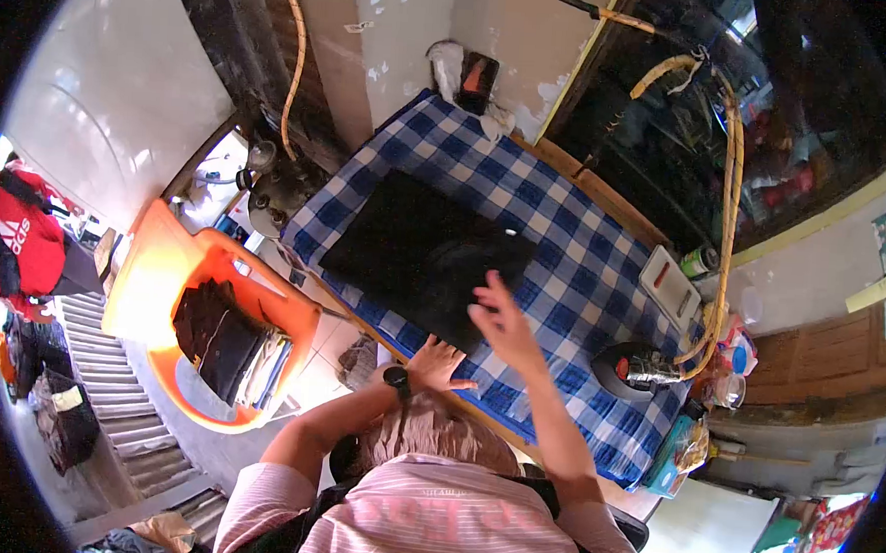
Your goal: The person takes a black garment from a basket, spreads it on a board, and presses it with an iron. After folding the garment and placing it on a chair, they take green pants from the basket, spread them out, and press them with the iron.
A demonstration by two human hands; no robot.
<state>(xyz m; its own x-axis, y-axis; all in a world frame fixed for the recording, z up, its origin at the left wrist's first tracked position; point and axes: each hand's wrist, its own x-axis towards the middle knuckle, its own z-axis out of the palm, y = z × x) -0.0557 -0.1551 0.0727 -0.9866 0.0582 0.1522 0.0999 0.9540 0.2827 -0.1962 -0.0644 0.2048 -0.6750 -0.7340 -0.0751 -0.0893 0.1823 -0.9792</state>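
Observation:
A black piece of cloth (415, 245) lies flat on a blue-and-white checked cover (575, 243), with a small white mark near its far right corner. My left hand (436, 364), below a dark wristwatch, rests with spread fingers at the near edge of the black cloth. Over the cloth's right edge is my right hand (502, 320), its fingers apart and nothing in them. To the right, an iron (644, 367) sits on the checked cover with a cord wrapped in tan material running up from it.
An orange plastic chair (216, 315) on the left bears a stack of folded dark clothes (221, 350). A white tray-like object (670, 286) lies at the table's right edge. At the back corner are a dark phone-like object (477, 82) and a white rag (444, 68).

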